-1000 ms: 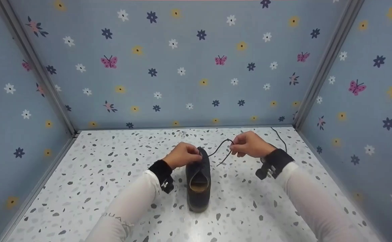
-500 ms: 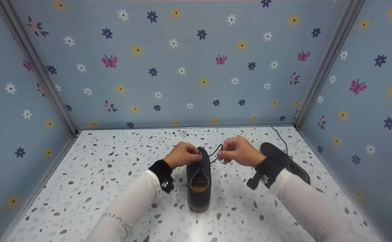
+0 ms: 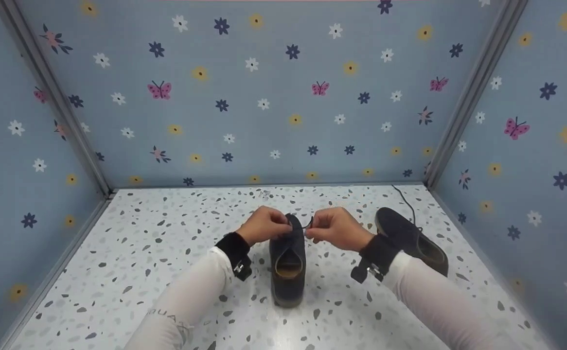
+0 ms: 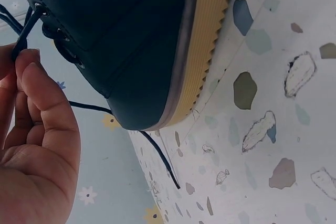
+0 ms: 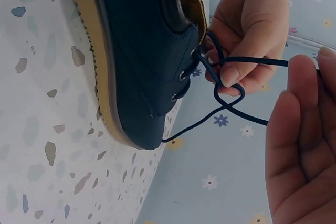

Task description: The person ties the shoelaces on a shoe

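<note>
A dark blue lace-up shoe [image 3: 288, 289] with a yellowish ridged sole [image 4: 207, 51] stands on the speckled surface, toe pointing away. My left hand [image 3: 264, 224] pinches the dark shoelace [image 5: 254, 60] close over the eyelets, thumb against index finger. To the right of the toe, my right hand [image 3: 334, 227] holds another stretch of lace between thumb and fingers. In the right wrist view the lace crosses itself in a loop between the two hands, and part of it passes behind the right fingers [image 5: 302, 93]. One strand trails past the toe in the left wrist view.
A second dark shoe [image 3: 405, 233] lies at an angle on the right, partly behind the right wrist strap, its lace [image 3: 405, 199] stretching to the back edge. Blue flowered panels [image 3: 283, 112] enclose the speckled surface [image 3: 167, 218] at the back and both sides.
My right hand has come left and slightly down toward the shoe with the lace, uncovering the second shoe. My left hand and the shoe stay in place.
</note>
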The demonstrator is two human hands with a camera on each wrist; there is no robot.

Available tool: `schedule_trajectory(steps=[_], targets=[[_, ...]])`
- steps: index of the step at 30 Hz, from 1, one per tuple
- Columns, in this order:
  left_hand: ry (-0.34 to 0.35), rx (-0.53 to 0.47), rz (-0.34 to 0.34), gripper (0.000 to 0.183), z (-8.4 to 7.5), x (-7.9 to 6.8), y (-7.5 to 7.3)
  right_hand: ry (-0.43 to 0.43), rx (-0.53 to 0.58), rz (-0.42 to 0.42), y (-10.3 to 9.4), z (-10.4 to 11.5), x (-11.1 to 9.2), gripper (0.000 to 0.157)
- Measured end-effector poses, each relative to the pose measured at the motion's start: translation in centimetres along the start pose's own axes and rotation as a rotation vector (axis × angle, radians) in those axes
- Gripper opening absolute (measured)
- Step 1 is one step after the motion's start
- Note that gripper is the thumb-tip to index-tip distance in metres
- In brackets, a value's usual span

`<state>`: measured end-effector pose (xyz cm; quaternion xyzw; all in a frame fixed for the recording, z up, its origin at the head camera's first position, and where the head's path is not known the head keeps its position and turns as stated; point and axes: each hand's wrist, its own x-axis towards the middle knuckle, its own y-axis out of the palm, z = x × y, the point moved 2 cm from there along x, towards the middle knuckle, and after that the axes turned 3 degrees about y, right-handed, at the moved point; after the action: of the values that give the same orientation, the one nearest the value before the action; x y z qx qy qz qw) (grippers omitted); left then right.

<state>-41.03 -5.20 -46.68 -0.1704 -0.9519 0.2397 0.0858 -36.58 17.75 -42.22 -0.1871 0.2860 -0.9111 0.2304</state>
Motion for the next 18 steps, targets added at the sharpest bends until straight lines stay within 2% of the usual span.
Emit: schedule_trajectory(steps=[10, 18], targets=[[0.026, 0.014, 0.001, 0.011, 0.0, -0.2, -0.1, -0.159, -0.295, -0.073, 2.2, 0.5, -0.1, 0.019], [0.028, -0.004, 0.001, 0.012, 0.2, -0.2, -0.1, -0.250, -0.372, -0.218, 2.2, 0.5, -0.2, 0.022]])
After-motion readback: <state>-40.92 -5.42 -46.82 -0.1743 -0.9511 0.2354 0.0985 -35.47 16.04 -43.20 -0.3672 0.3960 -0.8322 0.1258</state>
